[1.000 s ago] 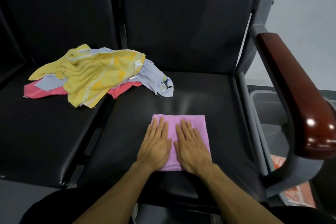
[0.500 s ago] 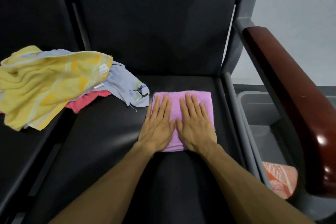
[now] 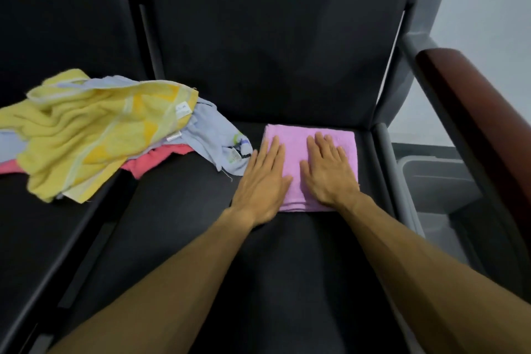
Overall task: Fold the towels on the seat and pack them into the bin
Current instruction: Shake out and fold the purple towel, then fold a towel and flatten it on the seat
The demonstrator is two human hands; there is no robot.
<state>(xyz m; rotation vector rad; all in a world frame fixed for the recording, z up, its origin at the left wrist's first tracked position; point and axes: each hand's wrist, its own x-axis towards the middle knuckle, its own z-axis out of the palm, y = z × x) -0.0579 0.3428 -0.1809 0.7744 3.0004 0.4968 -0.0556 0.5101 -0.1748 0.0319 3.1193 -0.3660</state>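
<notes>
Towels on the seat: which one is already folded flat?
The pink towel, a neat rectangle under the left hand and right hand. The yellow towel, blue towel and red towel lie crumpled in a heap.

We see dim, even light; the brightest patch is the pale wall at two o'clock. Motion blur softens everything slightly, and wide-angle distortion bends the armrest at three o'clock.

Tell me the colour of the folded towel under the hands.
Pink-lilac, plain; the folded towel shows in the head view.
</notes>
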